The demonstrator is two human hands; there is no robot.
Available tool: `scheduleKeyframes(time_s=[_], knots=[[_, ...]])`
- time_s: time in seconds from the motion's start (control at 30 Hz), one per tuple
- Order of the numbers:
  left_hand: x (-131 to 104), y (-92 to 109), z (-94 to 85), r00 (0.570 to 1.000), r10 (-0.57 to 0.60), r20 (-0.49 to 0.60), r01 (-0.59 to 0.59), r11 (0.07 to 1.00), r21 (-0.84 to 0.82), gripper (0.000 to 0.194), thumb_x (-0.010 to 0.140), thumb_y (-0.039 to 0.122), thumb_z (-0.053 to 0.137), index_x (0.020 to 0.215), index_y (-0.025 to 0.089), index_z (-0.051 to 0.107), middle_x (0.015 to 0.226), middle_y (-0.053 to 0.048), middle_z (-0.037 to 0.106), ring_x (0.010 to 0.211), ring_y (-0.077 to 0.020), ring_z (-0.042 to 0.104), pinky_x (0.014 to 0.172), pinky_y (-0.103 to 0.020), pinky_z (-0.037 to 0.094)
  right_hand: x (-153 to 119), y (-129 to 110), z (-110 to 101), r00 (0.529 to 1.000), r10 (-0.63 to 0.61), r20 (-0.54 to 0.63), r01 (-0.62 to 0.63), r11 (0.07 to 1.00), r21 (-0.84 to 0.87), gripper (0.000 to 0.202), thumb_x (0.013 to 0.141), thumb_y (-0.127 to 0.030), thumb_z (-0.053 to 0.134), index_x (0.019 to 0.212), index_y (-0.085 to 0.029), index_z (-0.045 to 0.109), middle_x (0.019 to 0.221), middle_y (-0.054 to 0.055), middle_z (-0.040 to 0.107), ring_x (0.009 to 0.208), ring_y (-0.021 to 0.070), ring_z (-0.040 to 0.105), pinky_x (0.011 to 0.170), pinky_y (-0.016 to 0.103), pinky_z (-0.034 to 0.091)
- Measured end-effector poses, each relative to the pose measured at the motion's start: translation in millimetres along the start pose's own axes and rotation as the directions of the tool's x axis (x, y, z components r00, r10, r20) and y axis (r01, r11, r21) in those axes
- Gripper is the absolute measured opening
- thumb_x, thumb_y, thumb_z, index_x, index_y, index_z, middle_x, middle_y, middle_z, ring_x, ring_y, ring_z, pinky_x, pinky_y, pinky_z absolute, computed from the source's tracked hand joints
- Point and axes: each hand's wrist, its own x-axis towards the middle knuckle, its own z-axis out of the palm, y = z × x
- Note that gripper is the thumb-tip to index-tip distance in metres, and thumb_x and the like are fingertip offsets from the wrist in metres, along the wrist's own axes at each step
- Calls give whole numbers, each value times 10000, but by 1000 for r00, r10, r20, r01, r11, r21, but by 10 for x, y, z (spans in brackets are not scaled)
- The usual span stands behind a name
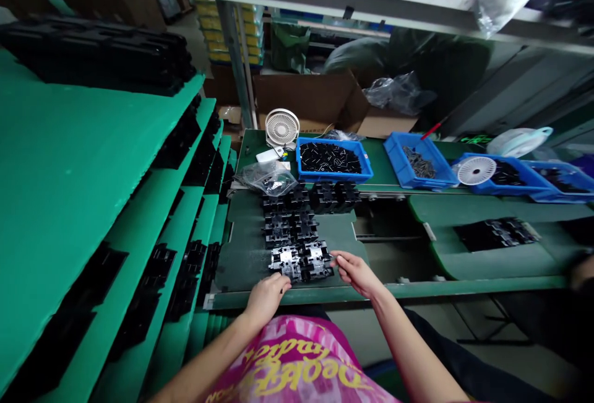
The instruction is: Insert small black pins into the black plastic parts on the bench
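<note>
Two black plastic housings (301,260) with shiny faces lie side by side at the near end of a green work plate (244,254). My left hand (266,298) is at their lower left corner, fingers curled together; what they grip, if anything, is hidden. At the right edge of the pair, my right hand (355,272) is closed in a pinch, thumb against forefinger, on something too small to name. Behind the pair, more black housings (290,228) lie flat. Several taller black blocks (335,197) stand at the plate's back edge.
A blue bin (366,171) of small black pins and another blue bin (448,181) of grey metal pieces stand behind. A white fan (282,127) and a plastic bag (266,178) are nearby. Stacked green sheets (93,137) with black parts rise at left. A second plate (445,205) lies right.
</note>
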Motion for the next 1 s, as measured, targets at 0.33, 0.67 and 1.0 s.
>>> scheduleKeyframes(time_s=[0.33,0.67,1.0], knots=[[-24,1,-52,938,-345,37,322,825,-464,302,779,458,601,886,176,610,653,29,494,467,-77,426,412,-197,282,215,17,28,966,-242,-88,191,903,-386,346,789,-506,572,940,-195,582,631,-45,525,426,60,316,401,186,235],[-109,158,-334,859,-460,225,460,502,-732,220,775,47,606,983,116,624,858,-75,609,596,-52,546,493,-141,426,341,42,127,947,-321,16,278,791,-545,170,645,-341,726,722,-202,665,753,12,613,746,176,521,715,279,415],[-82,110,-359,861,-442,250,467,497,-731,199,784,230,676,924,102,616,925,-123,633,488,-8,433,361,-101,289,257,-55,12,973,-228,-35,219,961,-170,382,740,-409,656,1042,-190,571,971,76,645,868,167,636,787,326,511]])
